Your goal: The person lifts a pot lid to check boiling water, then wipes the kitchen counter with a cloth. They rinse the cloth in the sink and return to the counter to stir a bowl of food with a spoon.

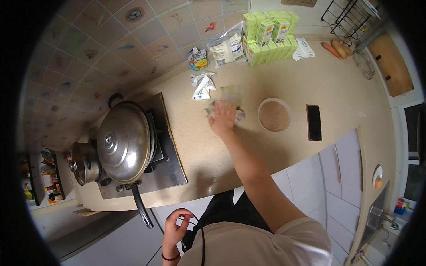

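Note:
My right hand point(223, 116) lies palm down with fingers spread over a pale, patterned cloth point(239, 115) on the countertop point(206, 146). Motion blurs the cloth, so its outline is unclear. To the right of that hand stands a round plastic tub point(275, 115) holding a brownish, powdery-looking content. Crumpled white packets point(203, 85) lie just beyond the cloth. My left hand point(177, 226) is raised in front of the counter's edge, its fingers curled near a thin black cable point(203, 244). Whether the fingers grip that cable I cannot tell.
A lidded wok point(124, 143) sits on the gas stove point(173, 166), its handle point(141, 206) jutting past the counter edge. Behind it stands a pot point(86, 164). Stacked green cartons point(269, 38) and a plastic bag point(228, 48) line the back. A phone point(314, 122) lies right.

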Available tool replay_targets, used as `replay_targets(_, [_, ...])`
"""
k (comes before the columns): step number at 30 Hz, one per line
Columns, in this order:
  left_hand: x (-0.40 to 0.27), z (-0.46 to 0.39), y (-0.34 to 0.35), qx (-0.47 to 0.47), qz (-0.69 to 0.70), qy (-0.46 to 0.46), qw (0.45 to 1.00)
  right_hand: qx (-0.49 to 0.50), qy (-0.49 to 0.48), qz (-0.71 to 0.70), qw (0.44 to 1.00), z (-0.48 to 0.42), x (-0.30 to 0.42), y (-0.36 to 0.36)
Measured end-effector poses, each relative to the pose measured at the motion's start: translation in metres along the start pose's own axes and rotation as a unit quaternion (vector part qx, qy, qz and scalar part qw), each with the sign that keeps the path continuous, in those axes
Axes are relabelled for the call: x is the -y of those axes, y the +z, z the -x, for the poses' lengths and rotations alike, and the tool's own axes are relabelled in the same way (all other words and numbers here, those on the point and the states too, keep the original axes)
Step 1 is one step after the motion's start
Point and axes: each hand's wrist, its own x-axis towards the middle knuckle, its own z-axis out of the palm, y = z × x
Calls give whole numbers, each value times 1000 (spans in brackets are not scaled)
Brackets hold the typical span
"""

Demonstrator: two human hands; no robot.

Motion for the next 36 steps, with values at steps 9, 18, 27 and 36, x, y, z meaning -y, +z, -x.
replay_targets(9, [1, -10, -7, 5, -5, 20, 1000, 16, -407, -168, 898, 179, -23, 16])
replay_targets(18, [6, -27, -8, 53, -12, 56, 997, -169, -45, -32, 984, 90, -85, 3])
replay_targets(27, [14, -19, -10, -2, 54, 26, 998, -3, -374, -109, 921, 151, -40, 19])
replay_targets(36, [31, 23, -16, -86, 15, -60, 994, -17, -219, -41, 975, -54, 18, 17])
